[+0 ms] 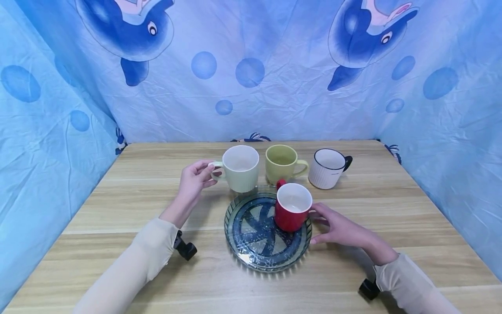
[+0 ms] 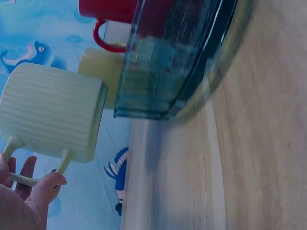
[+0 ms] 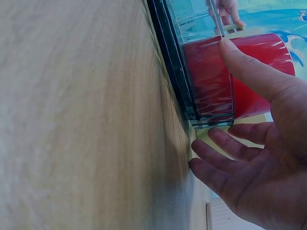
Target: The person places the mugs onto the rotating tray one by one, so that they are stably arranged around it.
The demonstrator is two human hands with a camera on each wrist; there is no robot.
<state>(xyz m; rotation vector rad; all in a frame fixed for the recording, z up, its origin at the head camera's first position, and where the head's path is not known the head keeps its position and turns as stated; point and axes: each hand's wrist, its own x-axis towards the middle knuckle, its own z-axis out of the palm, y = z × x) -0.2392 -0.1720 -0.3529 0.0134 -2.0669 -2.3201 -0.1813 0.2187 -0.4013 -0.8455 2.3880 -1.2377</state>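
Observation:
My left hand [image 1: 195, 178] pinches the handle of a pale green ribbed mug [image 1: 242, 178], behind the left part of a round glass tray [image 1: 251, 258]. In the left wrist view the mug's base appears raised off the table. A red mug [image 1: 289, 220] with a white inside stands upright in the tray's right part, its handle pointing to the back. My right hand [image 1: 335, 227] is at the tray's right edge, beside the red mug. In the right wrist view its thumb reaches the tray's rim and its fingers are spread, loosely bent, gripping nothing.
Behind the tray stands an olive-green mug [image 1: 280, 170], handle to the right. Right of it is a white ribbed mug [image 1: 325, 174] with a dark rim and black handle. A blue dolphin-print curtain [image 1: 274, 117] borders the wooden table [image 1: 157, 270] at the back and sides.

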